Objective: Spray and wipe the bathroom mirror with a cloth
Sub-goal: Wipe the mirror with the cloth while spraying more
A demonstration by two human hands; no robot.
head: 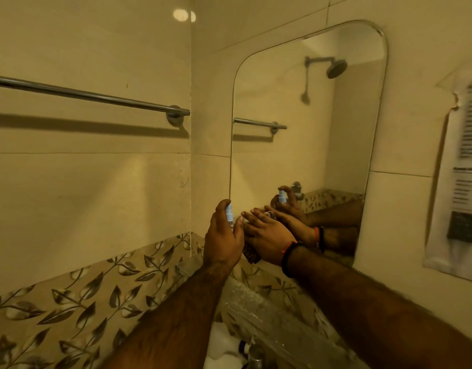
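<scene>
Right now, your hands: both reach forward to the lower left corner of the mirror [309, 123], close together, thumbs nearly touching.
Left hand [224, 235]: closed around a small spray bottle [228, 212]; your index finger curls over the pale blue nozzle top, and the clear body shows just below between finger and thumb.
Spray bottle: upright, just beside the mirror's left edge near its bottom corner; which way the nozzle faces you cannot tell from here.
Right hand [266, 235]: fingers spread and laid flat, pressing a dark patterned cloth [252, 254] against the glass; only a bit of the cloth shows under your palm and toward the left hand.
Cloth: at the mirror's lower left corner, mostly hidden by the right hand, so its full shape cannot be made out.
Wrist: a dark band [289, 258] with an orange thread beside it sits on your right wrist.
Mirror: tall, rounded corners, fixed on the tiled wall to the right of the room corner; it reflects both your hands, the bottle, a shower head and a rail.
Towel rail [96, 96]: chrome bar on the left wall, well apart from your hands, casting a shadow below it.
Notice [463, 182]: a printed paper sheet on the wall right of the mirror; text too blurred to read.
Border tile [83, 296]: leaf-patterned band running along the wall below your forearms.
</scene>
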